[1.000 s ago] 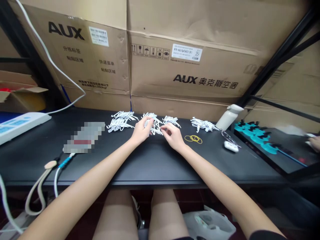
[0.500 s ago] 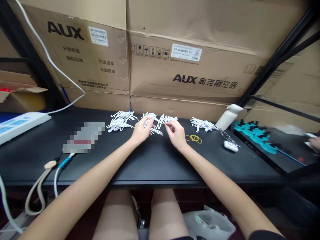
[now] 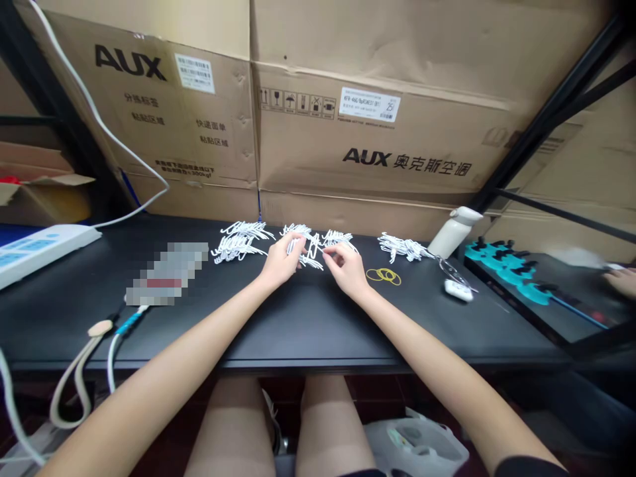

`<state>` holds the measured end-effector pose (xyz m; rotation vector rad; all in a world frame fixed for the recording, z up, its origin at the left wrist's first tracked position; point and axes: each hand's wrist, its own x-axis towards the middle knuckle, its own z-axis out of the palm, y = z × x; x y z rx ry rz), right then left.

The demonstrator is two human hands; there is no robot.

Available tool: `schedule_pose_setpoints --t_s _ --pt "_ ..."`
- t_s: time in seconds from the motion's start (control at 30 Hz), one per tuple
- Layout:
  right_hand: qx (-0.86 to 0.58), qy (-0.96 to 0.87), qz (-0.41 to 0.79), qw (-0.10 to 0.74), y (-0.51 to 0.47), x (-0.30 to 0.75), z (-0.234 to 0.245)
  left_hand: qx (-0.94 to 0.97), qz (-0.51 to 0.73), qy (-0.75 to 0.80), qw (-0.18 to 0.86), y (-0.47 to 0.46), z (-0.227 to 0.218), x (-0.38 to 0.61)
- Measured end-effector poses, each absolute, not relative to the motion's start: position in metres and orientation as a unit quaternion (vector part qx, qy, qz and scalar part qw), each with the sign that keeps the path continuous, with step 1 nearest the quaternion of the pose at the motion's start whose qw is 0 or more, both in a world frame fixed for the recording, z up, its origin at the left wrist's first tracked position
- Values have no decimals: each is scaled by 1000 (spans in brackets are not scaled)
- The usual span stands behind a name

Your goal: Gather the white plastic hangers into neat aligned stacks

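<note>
My left hand (image 3: 282, 261) is closed around a bunch of thin, bent white wires (image 3: 312, 264), whose ends stick out beyond the fingers to the right. Close beside it, my right hand (image 3: 348, 270) pinches thumb and index fingertip together at the end of a white wire. Behind the hands lie more piles of white wires: one past the left hand (image 3: 296, 229) and one behind the right fingers (image 3: 336, 236). Further left is a larger double pile of white wires (image 3: 238, 241); another pile (image 3: 401, 246) lies to the right. Yellow rubber bands (image 3: 384, 276) rest right of my right hand.
A white bottle (image 3: 454, 232), eyeglasses (image 3: 450, 270) and a small white case (image 3: 458, 290) stand or lie at right, near a teal rack (image 3: 511, 268). At left are a pixelated flat object (image 3: 171, 271) and a power strip (image 3: 47, 248). Cardboard (image 3: 308, 152) backs the black table (image 3: 298, 331).
My right hand has shifted slightly left and down, its fingertips nearer the wires by my left hand. The left hand stays almost still. At far right, another person's hand has moved a little.
</note>
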<state>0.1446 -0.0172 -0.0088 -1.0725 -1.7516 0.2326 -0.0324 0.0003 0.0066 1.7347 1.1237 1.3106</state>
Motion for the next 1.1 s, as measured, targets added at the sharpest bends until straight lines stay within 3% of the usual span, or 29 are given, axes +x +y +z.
schedule_pose_setpoints --t_s 0.47,1.1 --pt "-437 -684 119 571 -16 147 -7 670 499 434 337 2 7 -32" --pt "-392 -761 114 504 -15 148 -11 736 484 426 206 3 2 -36"
